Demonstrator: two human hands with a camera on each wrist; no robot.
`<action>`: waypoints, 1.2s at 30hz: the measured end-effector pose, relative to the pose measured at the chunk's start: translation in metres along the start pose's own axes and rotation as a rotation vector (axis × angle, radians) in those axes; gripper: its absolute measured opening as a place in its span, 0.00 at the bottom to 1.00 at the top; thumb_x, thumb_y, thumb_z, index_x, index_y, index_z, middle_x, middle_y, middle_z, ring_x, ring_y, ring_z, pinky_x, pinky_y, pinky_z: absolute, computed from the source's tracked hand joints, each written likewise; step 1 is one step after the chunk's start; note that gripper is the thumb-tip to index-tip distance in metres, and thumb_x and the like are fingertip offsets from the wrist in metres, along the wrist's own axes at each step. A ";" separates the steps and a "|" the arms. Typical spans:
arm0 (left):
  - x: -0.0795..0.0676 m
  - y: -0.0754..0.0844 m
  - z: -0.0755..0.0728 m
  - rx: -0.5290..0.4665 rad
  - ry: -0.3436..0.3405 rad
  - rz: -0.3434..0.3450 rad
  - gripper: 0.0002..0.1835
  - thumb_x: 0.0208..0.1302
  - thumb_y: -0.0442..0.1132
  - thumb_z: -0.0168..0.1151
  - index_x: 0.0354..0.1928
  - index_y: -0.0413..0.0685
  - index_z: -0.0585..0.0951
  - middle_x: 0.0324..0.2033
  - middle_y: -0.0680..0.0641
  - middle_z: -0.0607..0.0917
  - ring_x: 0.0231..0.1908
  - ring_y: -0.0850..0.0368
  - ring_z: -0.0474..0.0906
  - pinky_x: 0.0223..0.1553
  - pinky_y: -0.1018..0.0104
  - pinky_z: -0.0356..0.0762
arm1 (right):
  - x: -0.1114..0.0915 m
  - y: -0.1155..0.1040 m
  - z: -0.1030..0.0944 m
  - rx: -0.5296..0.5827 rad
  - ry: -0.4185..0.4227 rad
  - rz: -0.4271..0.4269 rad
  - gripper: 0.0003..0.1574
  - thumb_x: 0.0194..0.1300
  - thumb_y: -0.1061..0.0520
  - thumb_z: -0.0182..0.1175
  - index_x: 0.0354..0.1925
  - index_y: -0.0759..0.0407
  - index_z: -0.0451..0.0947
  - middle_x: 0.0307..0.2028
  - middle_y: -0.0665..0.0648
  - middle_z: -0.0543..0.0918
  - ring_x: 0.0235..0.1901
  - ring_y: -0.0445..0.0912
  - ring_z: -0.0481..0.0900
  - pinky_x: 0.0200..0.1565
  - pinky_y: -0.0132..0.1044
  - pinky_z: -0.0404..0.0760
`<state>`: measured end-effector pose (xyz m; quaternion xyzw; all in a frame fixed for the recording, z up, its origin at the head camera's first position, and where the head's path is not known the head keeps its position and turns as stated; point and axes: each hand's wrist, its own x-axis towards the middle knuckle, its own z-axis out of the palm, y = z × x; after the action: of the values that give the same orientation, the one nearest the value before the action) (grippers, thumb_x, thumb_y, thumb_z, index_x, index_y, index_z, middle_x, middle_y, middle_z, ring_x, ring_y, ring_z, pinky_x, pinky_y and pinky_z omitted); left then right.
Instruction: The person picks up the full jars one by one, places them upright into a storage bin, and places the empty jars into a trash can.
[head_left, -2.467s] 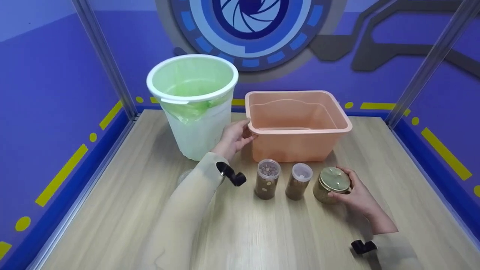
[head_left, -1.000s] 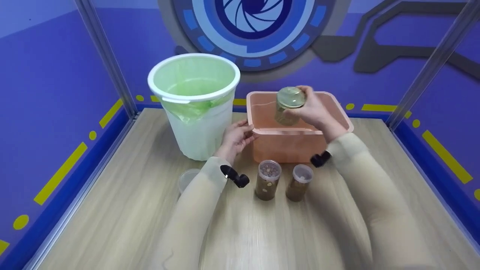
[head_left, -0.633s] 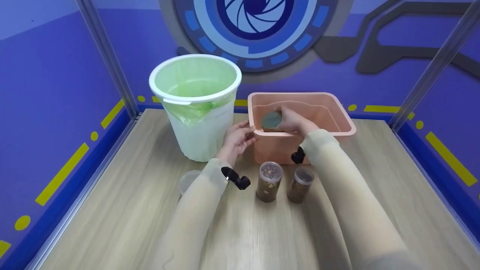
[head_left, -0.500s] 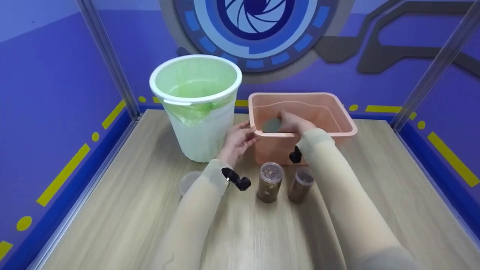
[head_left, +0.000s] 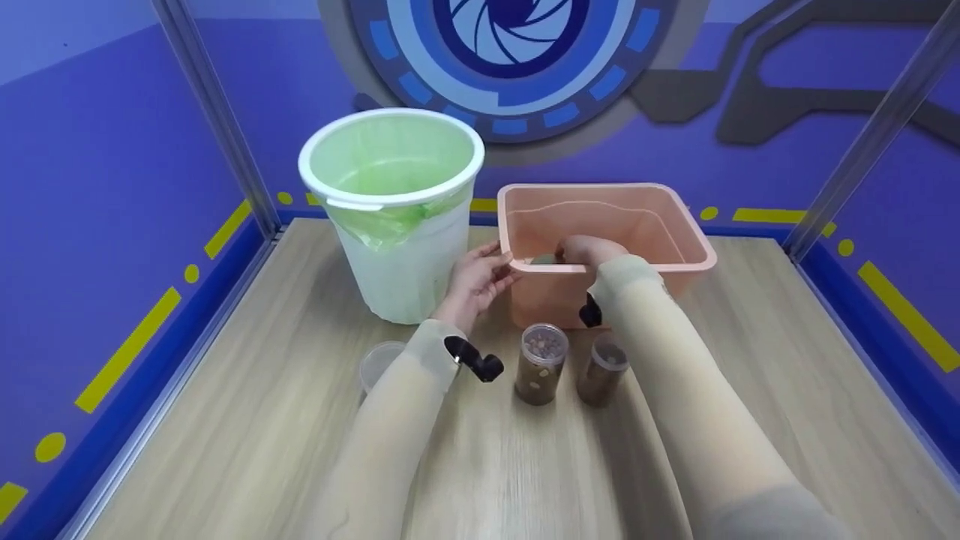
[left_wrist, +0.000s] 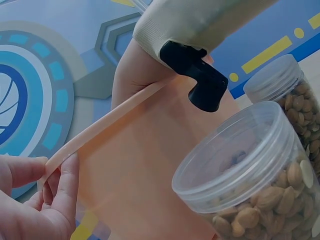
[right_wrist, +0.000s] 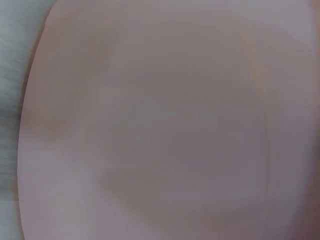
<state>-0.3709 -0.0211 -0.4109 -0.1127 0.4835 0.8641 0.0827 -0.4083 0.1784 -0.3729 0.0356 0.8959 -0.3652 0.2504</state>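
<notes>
My left hand (head_left: 474, 281) pinches the near left corner of the orange bin's rim (head_left: 652, 268) between thumb and fingers. The left wrist view shows that pinch on the rim (left_wrist: 100, 125) up close. My right hand (head_left: 592, 248) reaches over the front rim, its fingers down inside the bin. Beside those fingers, a sliver of a jar's green lid (head_left: 544, 259) shows above the rim; the front wall hides the rest of the jar and my fingertips. In the right wrist view only the bin's blurred orange wall (right_wrist: 150, 125) shows.
In front of the bin stand two clear lidded jars, one of brown nuts (head_left: 539, 379) and a narrower one (head_left: 601, 379) by my right sleeve. A white bucket (head_left: 405, 277) with a green liner stands left. A clear round container (head_left: 380, 361) lies partly under my left forearm.
My right hand has lifted the green-lidded jar off the table at the right, carried it left over the rim and lowered it into the bin. My left hand has kept its pinch.
</notes>
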 end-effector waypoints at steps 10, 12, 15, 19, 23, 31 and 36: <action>0.002 -0.002 -0.001 -0.007 -0.003 -0.004 0.27 0.70 0.23 0.58 0.70 0.37 0.73 0.62 0.34 0.80 0.55 0.44 0.81 0.54 0.57 0.89 | 0.018 0.005 -0.025 -0.408 0.053 -0.360 0.27 0.69 0.50 0.60 0.60 0.65 0.78 0.55 0.64 0.85 0.51 0.54 0.82 0.55 0.45 0.82; 0.002 -0.001 -0.001 -0.010 -0.002 -0.006 0.27 0.70 0.23 0.59 0.70 0.37 0.73 0.62 0.34 0.80 0.54 0.44 0.82 0.54 0.57 0.89 | 0.006 0.005 -0.032 -0.356 0.081 -0.405 0.36 0.69 0.49 0.63 0.69 0.65 0.71 0.66 0.67 0.78 0.63 0.58 0.78 0.67 0.52 0.78; 0.002 0.000 -0.001 -0.008 0.005 -0.002 0.26 0.70 0.24 0.59 0.69 0.38 0.74 0.63 0.35 0.80 0.56 0.43 0.82 0.53 0.58 0.89 | -0.021 0.007 -0.043 -0.252 0.117 -0.489 0.36 0.73 0.47 0.62 0.72 0.62 0.69 0.70 0.67 0.75 0.70 0.61 0.73 0.72 0.58 0.72; 0.002 0.000 -0.001 0.010 0.008 0.001 0.26 0.71 0.26 0.60 0.69 0.40 0.75 0.63 0.37 0.80 0.61 0.41 0.80 0.53 0.59 0.89 | -0.058 0.022 -0.050 -0.081 0.142 -0.597 0.35 0.76 0.43 0.58 0.73 0.56 0.69 0.70 0.62 0.76 0.68 0.56 0.75 0.67 0.53 0.78; 0.002 -0.003 -0.003 0.010 0.014 -0.007 0.26 0.71 0.26 0.60 0.70 0.41 0.75 0.63 0.36 0.80 0.56 0.44 0.82 0.52 0.59 0.89 | -0.084 0.055 -0.040 0.144 0.062 -0.736 0.32 0.77 0.51 0.58 0.73 0.60 0.68 0.70 0.62 0.76 0.65 0.48 0.79 0.61 0.38 0.83; 0.001 -0.002 -0.002 -0.029 -0.001 -0.003 0.27 0.70 0.25 0.59 0.70 0.38 0.73 0.63 0.35 0.80 0.46 0.50 0.82 0.51 0.60 0.90 | -0.080 0.142 0.004 0.356 -0.173 -0.930 0.51 0.60 0.74 0.65 0.77 0.66 0.57 0.77 0.69 0.62 0.73 0.49 0.70 0.69 0.38 0.76; 0.003 -0.001 -0.001 -0.037 -0.005 -0.009 0.27 0.70 0.24 0.59 0.70 0.39 0.74 0.62 0.35 0.80 0.56 0.44 0.81 0.45 0.62 0.91 | -0.066 0.178 0.031 0.410 -0.186 -0.868 0.56 0.56 0.74 0.69 0.77 0.70 0.54 0.74 0.53 0.71 0.68 0.39 0.74 0.65 0.37 0.80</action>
<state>-0.3733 -0.0219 -0.4130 -0.1145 0.4665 0.8729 0.0858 -0.2940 0.2951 -0.4735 -0.3254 0.7116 -0.6064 0.1418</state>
